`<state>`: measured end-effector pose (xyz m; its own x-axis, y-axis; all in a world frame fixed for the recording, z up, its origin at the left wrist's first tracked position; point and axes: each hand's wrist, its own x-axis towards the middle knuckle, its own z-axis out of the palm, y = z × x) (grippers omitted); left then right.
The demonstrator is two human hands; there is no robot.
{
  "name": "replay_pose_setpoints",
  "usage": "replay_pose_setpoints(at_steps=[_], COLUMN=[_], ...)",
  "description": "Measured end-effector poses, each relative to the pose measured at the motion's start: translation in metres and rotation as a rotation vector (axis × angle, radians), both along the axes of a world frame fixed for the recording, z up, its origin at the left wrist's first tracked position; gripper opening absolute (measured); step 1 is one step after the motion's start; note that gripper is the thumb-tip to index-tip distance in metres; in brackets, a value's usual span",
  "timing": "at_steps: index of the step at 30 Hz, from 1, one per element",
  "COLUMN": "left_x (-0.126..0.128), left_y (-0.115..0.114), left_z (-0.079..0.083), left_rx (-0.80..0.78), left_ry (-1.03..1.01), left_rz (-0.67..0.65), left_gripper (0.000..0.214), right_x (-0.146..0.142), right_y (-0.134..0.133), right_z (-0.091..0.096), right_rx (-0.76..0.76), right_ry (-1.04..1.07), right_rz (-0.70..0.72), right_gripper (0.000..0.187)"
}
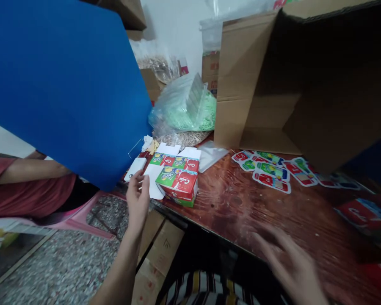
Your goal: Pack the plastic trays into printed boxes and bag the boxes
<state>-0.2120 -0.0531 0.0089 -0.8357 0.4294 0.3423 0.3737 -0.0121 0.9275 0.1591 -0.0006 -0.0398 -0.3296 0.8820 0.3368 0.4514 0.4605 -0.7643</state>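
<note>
A red and green printed box (179,182), marked Cola and Sprite, stands near the front edge of the wooden table (228,203). Just behind it is matching printed card (174,161) with white flaps. My left hand (137,197) hovers at the table edge, left of the box, its fingers apart and slightly bent. It is close to a white phone (136,168) and a white flap; whether it touches either I cannot tell. My right hand (287,256) is smeared by motion over the table's front right, fingers stretched out and nothing visible in them.
Colourful can-shaped cutouts (271,171) lie before a large open cardboard carton (241,84). More red printed boxes (362,212) sit at far right. Bags of shredded filler (190,110) are at the back. A blue panel (70,84) stands left; a person (28,182) sits beyond it.
</note>
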Motion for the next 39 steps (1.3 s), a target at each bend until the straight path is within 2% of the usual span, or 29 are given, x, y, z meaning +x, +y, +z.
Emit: replay_pose_setpoints(at_steps=[2, 5, 7, 10, 13, 16, 18, 21, 23, 24, 25, 27, 29, 32, 34, 36, 39], left_x=[-0.011, 0.001, 0.019, 0.045, 0.069, 0.097, 0.117, 0.137, 0.137, 0.133, 0.126, 0.107, 0.09, 0.078, 0.076, 0.076, 0.075], left_y=[0.001, 0.003, 0.003, 0.004, 0.008, 0.011, 0.013, 0.019, 0.03, 0.039, 0.051, 0.081, 0.117, 0.17, 0.196, 0.214, 0.226], left_z=[-0.02, -0.039, -0.042, -0.04, -0.039, -0.039, -0.04, -0.041, -0.042, -0.043, -0.044, -0.047, -0.051, -0.062, -0.07, -0.076, -0.081], left_rx=[-0.167, -0.256, -0.245, -0.223, -0.247, -0.269, -0.26, -0.239, -0.246, -0.259, -0.282, -0.381, -0.591, -0.692, -0.75, -0.813, -0.868], left_ry=[-0.121, -0.19, -0.183, -0.189, -0.161, -0.138, -0.138, -0.106, -0.047, 0.017, 0.107, 0.391, 0.695, 0.809, 0.843, 0.866, 0.882], left_rz=[-0.125, -0.248, -0.266, -0.272, -0.28, -0.34, -0.445, -0.707, -0.852, -0.866, -0.837, -0.677, -0.562, -0.54, -0.526, -0.5, -0.47], left_gripper=[0.055, 0.052, 0.047, 0.047, 0.049, 0.044, 0.041, 0.039, 0.034, 0.03, 0.027, 0.024, 0.028, 0.033, 0.037, 0.034, 0.036], right_x=[-0.057, -0.133, -0.163, -0.173, -0.153, -0.114, -0.08, -0.022, 0.013, 0.027, 0.039, 0.054, 0.058, 0.052, 0.048, 0.047, 0.049], right_y=[0.024, 0.049, 0.058, 0.068, 0.077, 0.083, 0.081, 0.069, 0.058, 0.053, 0.048, 0.041, 0.037, 0.034, 0.034, 0.033, 0.031], right_z=[-0.003, -0.014, -0.022, -0.032, -0.04, -0.046, -0.045, -0.038, -0.031, -0.029, -0.028, -0.028, -0.029, -0.031, -0.032, -0.034, -0.039], right_rx=[-0.08, -0.217, -0.271, -0.272, -0.315, -0.3, -0.288, -0.337, -0.387, -0.392, -0.39, -0.368, -0.359, -0.386, -0.396, -0.392, -0.415], right_ry=[-0.005, 0.085, 0.161, 0.253, 0.281, 0.23, 0.205, 0.158, 0.129, 0.111, 0.09, 0.059, 0.07, 0.142, 0.184, 0.212, 0.244], right_rz=[0.209, 0.303, 0.373, 0.437, 0.386, 0.275, 0.175, -0.048, -0.176, -0.221, -0.256, -0.303, -0.327, -0.336, -0.343, -0.35, -0.332], right_gripper=[0.059, 0.1, 0.106, 0.1, 0.098, 0.101, 0.101, 0.1, 0.093, 0.09, 0.089, 0.088, 0.09, 0.094, 0.095, 0.095, 0.097])
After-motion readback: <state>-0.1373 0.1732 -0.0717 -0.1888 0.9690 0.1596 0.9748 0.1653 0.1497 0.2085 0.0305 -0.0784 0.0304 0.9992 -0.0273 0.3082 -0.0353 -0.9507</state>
